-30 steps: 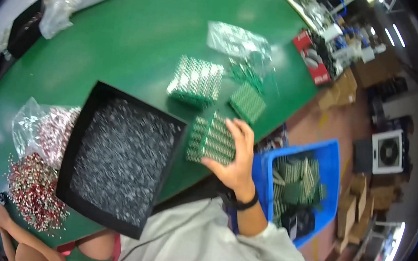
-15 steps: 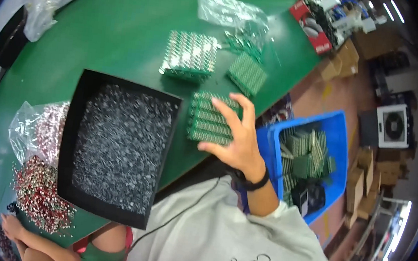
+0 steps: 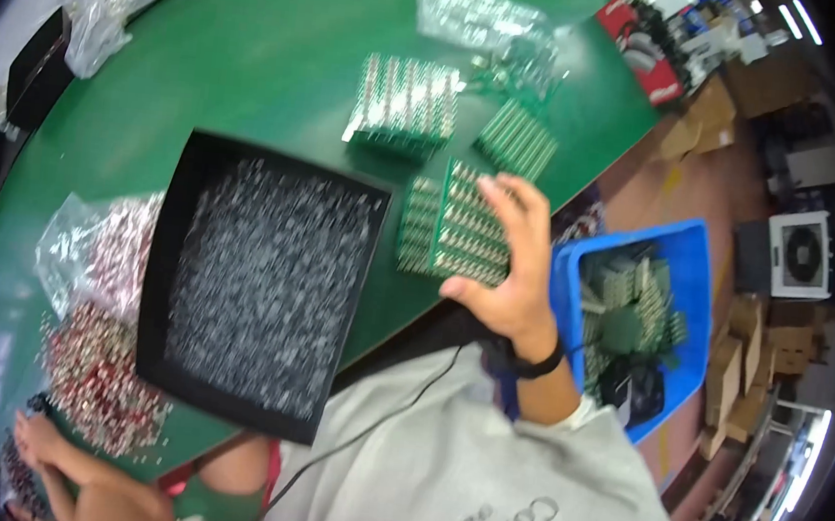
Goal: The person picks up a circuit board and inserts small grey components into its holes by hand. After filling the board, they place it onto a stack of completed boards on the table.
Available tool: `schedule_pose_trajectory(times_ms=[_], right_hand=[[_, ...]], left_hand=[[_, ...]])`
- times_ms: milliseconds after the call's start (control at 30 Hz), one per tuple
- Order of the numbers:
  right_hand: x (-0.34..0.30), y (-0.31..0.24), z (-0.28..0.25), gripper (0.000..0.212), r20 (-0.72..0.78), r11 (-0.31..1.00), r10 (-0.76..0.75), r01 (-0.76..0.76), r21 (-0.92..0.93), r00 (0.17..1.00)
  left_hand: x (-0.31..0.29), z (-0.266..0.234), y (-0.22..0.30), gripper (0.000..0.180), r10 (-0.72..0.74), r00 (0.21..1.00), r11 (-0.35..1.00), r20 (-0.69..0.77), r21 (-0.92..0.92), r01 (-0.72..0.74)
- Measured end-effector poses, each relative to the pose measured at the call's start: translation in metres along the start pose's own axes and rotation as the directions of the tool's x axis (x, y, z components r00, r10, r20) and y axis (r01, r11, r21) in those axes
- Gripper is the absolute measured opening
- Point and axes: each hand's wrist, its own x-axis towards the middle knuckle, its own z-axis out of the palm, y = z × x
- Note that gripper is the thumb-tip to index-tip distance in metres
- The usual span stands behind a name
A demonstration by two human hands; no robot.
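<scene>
My right hand [image 3: 519, 275], with a black band at the wrist, grips a green circuit board panel [image 3: 473, 228] by its edges. The thumb is at the panel's near edge and the fingers are at its far edge. Rows of small pale parts cover the panel, which is tilted over a stack of similar panels [image 3: 419, 226]. Farther back stand a taller stack of panels [image 3: 405, 101] and a smaller green panel [image 3: 518, 138]. To the left lies a black tray [image 3: 164, 266] filled with small dark, shiny pieces. My left hand is not in view.
A blue bin [image 3: 701, 318] holding panels stands right of the table [image 3: 288, 37]. Loose red and white parts [image 3: 104, 381] lie left of the tray by a clear bag [image 3: 72, 247]. Another person's hands [image 3: 43, 441] are at lower left. Plastic wrap [image 3: 476, 17] lies at the back.
My right hand has closed on one panel and tilted it up from the stack, shifting it right. The whole view has also moved slightly.
</scene>
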Motion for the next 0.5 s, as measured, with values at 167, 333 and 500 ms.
schedule_pose_trajectory(times_ms=[167, 333, 500], right_hand=[[0.022, -0.071, 0.014, 0.109, 0.006, 0.950, -0.236, 0.230, 0.210, 0.972], [0.035, -0.128, 0.048, 0.105, 0.052, 0.905, -0.288, 0.254, 0.341, 0.956], [0.026, -0.171, 0.075, 0.104, 0.143, 0.828, -0.328, 0.211, 0.519, 0.934]], left_hand=[[0.001, -0.279, 0.263, 0.064, -0.483, 0.852, 0.183, -0.202, -0.975, -0.128], [-0.058, -0.323, 0.405, 0.101, 0.475, 0.819, -0.564, 0.321, -0.604, 0.564], [-0.056, -0.336, 0.408, 0.137, 0.615, 0.668, -0.592, 0.419, -0.314, 0.742]])
